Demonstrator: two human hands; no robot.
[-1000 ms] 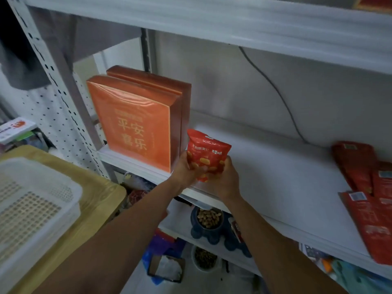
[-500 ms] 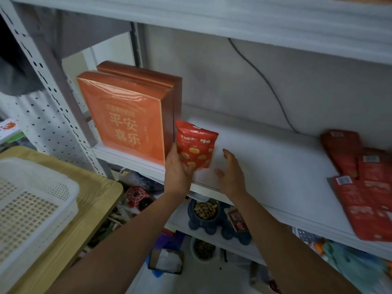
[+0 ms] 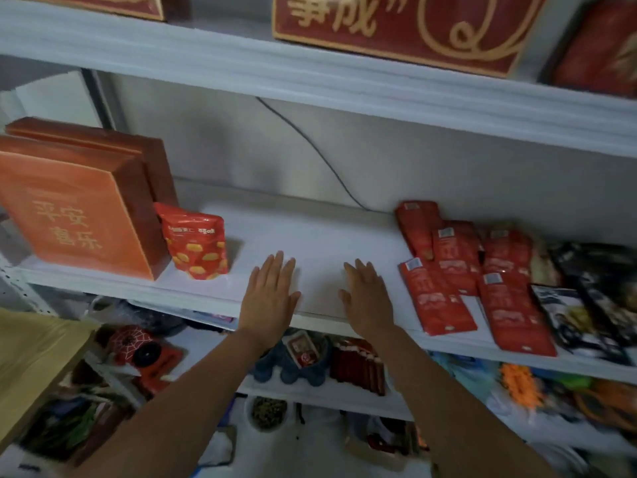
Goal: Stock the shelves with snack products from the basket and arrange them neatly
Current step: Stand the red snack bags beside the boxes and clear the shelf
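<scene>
Running across the whole view, a white shelf [image 3: 310, 236] is carrying the goods, with a grey back wall behind it and a thin dark cable [image 3: 310, 150] hanging down that wall. Above it, an upper shelf [image 3: 310, 81] is holding red gift boxes [image 3: 396, 29] with gold lettering. Below, a lower shelf [image 3: 327, 391] is crowded with mixed items, blurred and hard to tell apart. At the far left a yellowish desk [image 3: 31, 357] corner is showing.

On the left of the middle shelf, two orange boxes [image 3: 79, 208] are standing upright, one behind the other. On the right, flat red packets [image 3: 465, 270] are lying in overlapping rows, with dark packets [image 3: 593, 298] just beside them at the edge.

A red snack pouch [image 3: 196, 243] is standing upright on the shelf, touching the side of the front orange box; it is glossy, printed with yellow nut shapes and a band of white text near the top.

Both hands are hovering flat over the bare middle of the shelf, well apart from the pouch. The left hand [image 3: 270, 294] is showing a fully open grip, fingers straight, holding nothing. The right hand [image 3: 367, 298] is likewise spread open and holding nothing.
</scene>
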